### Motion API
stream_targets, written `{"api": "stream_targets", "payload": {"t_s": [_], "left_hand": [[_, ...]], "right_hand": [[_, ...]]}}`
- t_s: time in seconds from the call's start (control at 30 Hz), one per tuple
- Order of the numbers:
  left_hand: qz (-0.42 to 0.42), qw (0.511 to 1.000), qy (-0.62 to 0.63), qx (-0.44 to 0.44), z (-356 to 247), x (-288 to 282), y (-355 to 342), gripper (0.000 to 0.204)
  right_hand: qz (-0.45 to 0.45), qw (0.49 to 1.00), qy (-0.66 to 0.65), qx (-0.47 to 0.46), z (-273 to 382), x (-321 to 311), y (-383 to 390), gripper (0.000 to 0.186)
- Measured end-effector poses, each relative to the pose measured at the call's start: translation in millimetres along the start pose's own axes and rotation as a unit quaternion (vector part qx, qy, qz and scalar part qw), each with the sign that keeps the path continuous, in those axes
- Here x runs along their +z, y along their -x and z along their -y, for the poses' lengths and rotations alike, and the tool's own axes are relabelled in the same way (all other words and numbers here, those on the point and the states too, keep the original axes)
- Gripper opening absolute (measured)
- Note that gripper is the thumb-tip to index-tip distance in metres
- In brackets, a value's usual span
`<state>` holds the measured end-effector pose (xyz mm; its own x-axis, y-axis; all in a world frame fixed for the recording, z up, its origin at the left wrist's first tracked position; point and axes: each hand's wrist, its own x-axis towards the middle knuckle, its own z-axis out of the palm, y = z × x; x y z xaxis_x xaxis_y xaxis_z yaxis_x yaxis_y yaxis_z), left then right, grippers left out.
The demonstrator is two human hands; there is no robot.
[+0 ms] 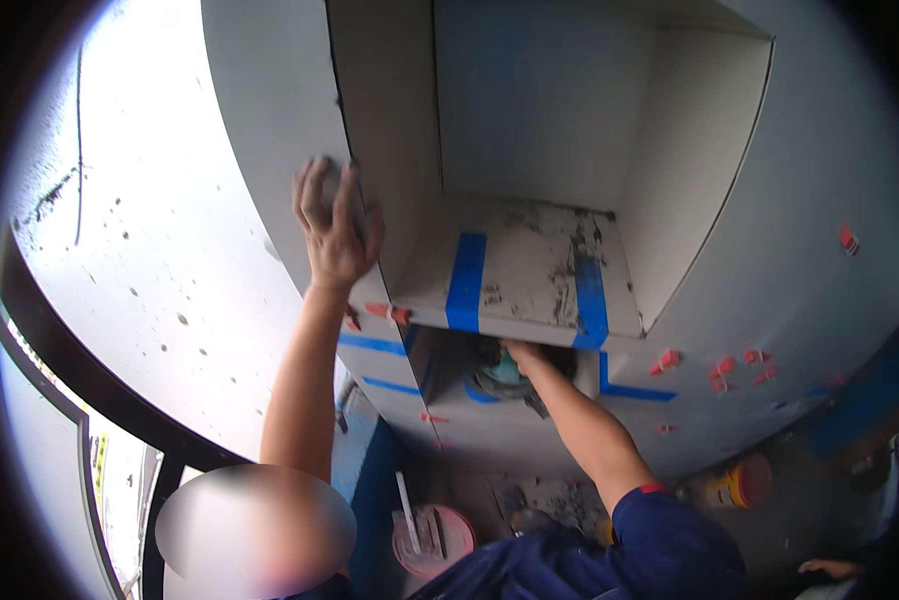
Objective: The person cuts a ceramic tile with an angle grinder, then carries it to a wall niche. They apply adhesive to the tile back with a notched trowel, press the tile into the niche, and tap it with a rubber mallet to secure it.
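My left hand (pixel 338 230) lies on the pale tiled edge (pixel 355 120) left of the upper niche, its fingers spread and slightly bent. It holds nothing that I can see. My right hand (pixel 520 353) reaches into the lower niche, beneath the shelf (pixel 530 265). There it meets a teal object (pixel 505 368), with a dark bulky thing (pixel 500 385) around or below it. Shadow and the shelf edge hide most of the right fingers, so their grip does not show. Grey mortar smears and two blue tape strips (pixel 467 280) mark the shelf.
Red tile clips (pixel 667 362) stick out of the wall joints. On the floor stand a pink bucket (pixel 460 530) with tools across it and a yellow bucket (pixel 727 490). A blue box-like surface (pixel 365 460) rises at left. Another person's hand (pixel 830 568) shows at lower right.
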<state>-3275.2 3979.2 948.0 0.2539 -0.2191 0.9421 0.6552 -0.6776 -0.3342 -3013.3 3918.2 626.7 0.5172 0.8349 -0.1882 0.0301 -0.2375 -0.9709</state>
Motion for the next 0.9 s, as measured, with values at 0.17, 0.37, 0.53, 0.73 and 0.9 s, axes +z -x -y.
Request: {"api": "stream_targets", "payload": {"t_s": [0.17, 0.37, 0.53, 0.73, 0.9], "left_hand": [[0.006, 0.999, 0.015, -0.035, -15, 3, -7, 0.058], [-0.007, 0.999, 0.029, -0.042, -20, 8, -17, 0.061], [0.016, 0.999, 0.016, -0.042, -12, -4, -8, 0.061], [0.023, 0.998, 0.015, -0.048, -20, -5, -11, 0.065], [0.011, 0.989, 0.076, -0.126, -53, 1, -21, 0.074]], "right_hand": [[-0.017, 0.994, 0.074, -0.082, -59, -20, -38, 0.07], [-0.04, 0.991, 0.082, -0.101, -71, -40, -21, 0.083], [0.033, 0.888, 0.404, -0.217, 3, -41, 89, 0.066], [0.195, 0.896, 0.085, -0.391, 224, -70, 216, 0.024], [0.006, 0.808, -0.021, -0.589, 379, -34, 162, 0.024]]}}
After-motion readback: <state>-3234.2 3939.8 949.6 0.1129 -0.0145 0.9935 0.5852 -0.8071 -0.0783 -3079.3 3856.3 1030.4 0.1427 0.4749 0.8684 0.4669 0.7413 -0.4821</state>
